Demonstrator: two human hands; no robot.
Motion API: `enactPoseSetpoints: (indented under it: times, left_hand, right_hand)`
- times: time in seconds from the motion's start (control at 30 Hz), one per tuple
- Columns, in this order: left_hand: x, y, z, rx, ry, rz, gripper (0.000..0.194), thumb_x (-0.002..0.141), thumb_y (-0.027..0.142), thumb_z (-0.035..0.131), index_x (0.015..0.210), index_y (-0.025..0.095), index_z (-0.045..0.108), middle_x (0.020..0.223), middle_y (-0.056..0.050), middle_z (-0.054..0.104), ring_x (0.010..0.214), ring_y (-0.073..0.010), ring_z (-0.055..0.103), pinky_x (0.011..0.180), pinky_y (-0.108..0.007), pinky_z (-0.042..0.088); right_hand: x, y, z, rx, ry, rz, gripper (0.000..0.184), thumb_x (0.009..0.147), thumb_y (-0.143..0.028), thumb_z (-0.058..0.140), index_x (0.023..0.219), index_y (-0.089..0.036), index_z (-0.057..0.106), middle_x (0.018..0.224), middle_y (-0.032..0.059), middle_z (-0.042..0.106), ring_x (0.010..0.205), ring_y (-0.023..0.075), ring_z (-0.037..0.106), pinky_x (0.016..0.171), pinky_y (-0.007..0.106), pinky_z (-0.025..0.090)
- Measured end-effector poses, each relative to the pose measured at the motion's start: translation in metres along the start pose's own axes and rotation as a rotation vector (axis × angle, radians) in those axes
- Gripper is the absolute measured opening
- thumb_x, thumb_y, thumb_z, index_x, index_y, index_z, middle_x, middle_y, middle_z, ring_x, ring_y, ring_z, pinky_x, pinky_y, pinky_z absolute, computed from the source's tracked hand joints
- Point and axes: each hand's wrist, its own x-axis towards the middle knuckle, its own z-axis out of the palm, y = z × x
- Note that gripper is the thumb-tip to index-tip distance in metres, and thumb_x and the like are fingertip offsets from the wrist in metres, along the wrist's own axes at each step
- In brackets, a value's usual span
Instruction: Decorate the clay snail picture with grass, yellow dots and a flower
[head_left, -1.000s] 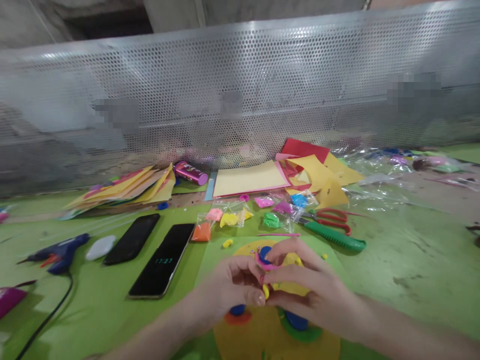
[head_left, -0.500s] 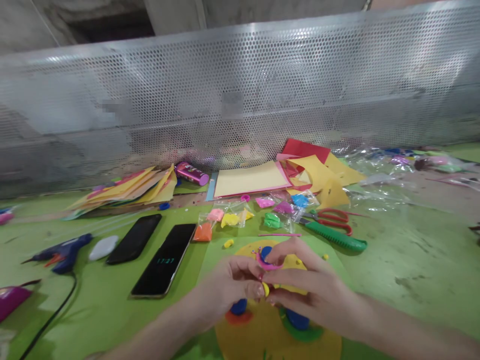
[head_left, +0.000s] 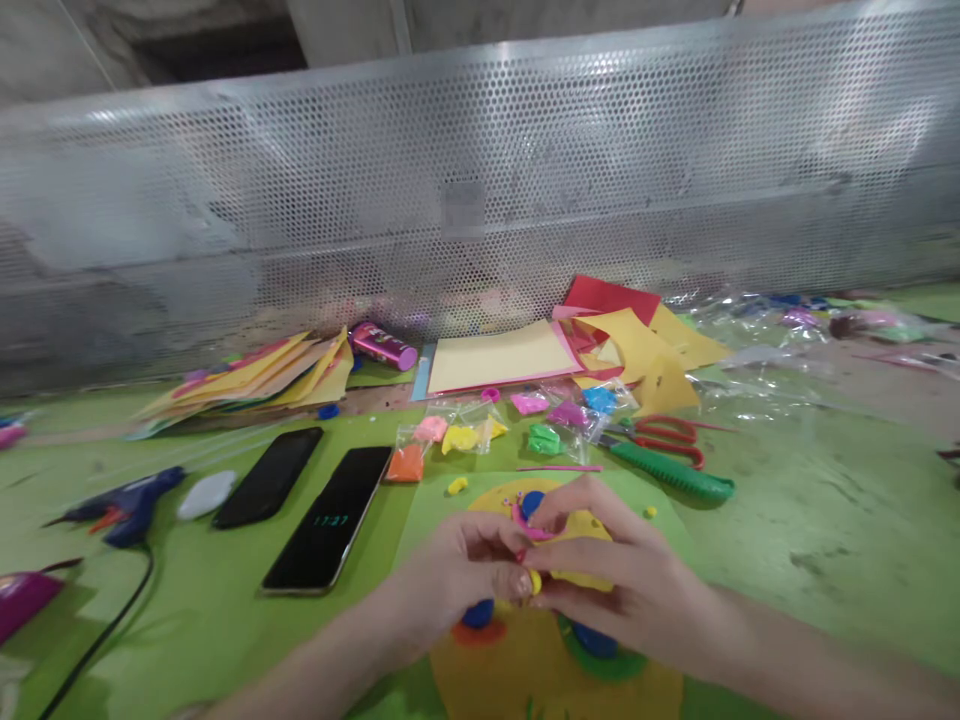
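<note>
Left hand (head_left: 472,562) pinches yellow clay bit (head_left: 535,581) above the yellow disc (head_left: 551,672), seemingly to steady so small a piece. Right hand (head_left: 630,565) curls close over the disc too, can't tell if gripping

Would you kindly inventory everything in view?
screen: one, silver, back
paper sheets: several, mixed, back
tube: one, purple, back
wrappers: several, clear, back right
clay packets: several, mixed, centre
scissors: one, red, right
ridged tool: one, green, right
phones: two, black, left
oval object: one, white, left
glue gun: one, blue, left
unclear object: one, magenta, left edge
table: one, green, beneath
disc: one, amber, front centre
lumps: three, blue, on disc
clay bits: several, yellow, front centre
left hand: one, bare, front centre
right hand: one, bare, beside left
</note>
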Motion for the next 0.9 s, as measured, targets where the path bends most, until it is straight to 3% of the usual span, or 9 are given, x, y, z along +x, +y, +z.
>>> enactPoseSetpoints:
  times: [0.37,0.6,0.9]
  left_hand:
    - [-0.0001,-0.0001,-0.0034,0.038,0.007,0.013,0.021,0.056,0.024,0.081,0.069,0.018,0.065,0.066,0.001,0.065,0.064,-0.0120,0.061,0.063,-0.023,0.044]
    - [0.0002,0.0030,0.0000,0.048,0.022,-0.003,0.019,0.056,0.022,0.081,0.067,0.017,0.066,0.066,0.003,0.063,0.062,-0.0074,0.056,0.058,-0.018,0.041]
    - [0.0010,0.0011,-0.0015,0.038,0.031,0.009,0.021,0.055,0.025,0.082,0.067,0.018,0.067,0.067,0.002,0.064,0.060,-0.0073,0.056,0.057,-0.018,0.040]
  right_hand:
    - [0.0015,0.0010,-0.0012,-0.039,-0.002,0.009,0.017,0.087,-0.018,0.053,0.103,-0.020,0.061,0.097,0.0074,0.050,0.091,0.0162,0.051,0.077,0.030,0.049]
    - [0.0010,0.0006,0.0013,-0.088,-0.010,-0.005,0.013,0.087,-0.017,0.054,0.096,-0.018,0.063,0.098,0.0082,0.050,0.091,0.0164,0.051,0.077,0.029,0.048]
    - [0.0008,-0.0010,-0.0001,-0.076,0.014,0.000,0.016,0.089,-0.022,0.051,0.101,-0.020,0.062,0.096,0.0078,0.052,0.090,0.0161,0.053,0.078,0.029,0.048]
